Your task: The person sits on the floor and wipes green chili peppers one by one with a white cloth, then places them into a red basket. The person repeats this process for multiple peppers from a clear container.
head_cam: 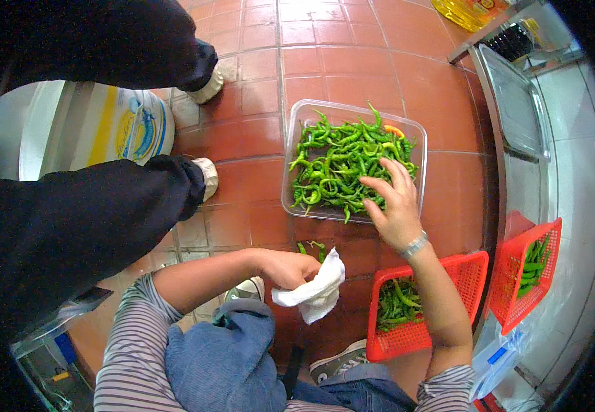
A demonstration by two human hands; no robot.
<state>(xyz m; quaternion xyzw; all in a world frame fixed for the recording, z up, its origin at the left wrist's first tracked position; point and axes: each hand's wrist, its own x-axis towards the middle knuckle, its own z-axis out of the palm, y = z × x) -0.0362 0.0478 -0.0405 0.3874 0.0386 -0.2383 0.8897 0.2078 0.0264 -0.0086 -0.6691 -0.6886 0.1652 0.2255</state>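
Note:
A clear plastic box [288, 154] on the tiled floor holds a heap of green chili peppers [338, 159], with one orange pepper [394, 131] at its far right. My right hand [395, 206], with a metal bracelet or watch on the wrist, reaches over the heap's right side. Its fingers are spread and nothing shows between them; whether they touch the peppers I cannot tell. Nearer to me, my left hand [292, 270] holds a white cloth [315, 293]. A few green peppers [320, 250] show just beyond that hand, and whether it holds them too is unclear.
Right of my legs is a red plastic basket [462, 268] with green peppers; another red basket [545, 278] stands farther right. A metal shelf [493, 103] with a clear lid [516, 98] runs along the right. Another person's legs [122, 201] and a white bucket [143, 123] are at left.

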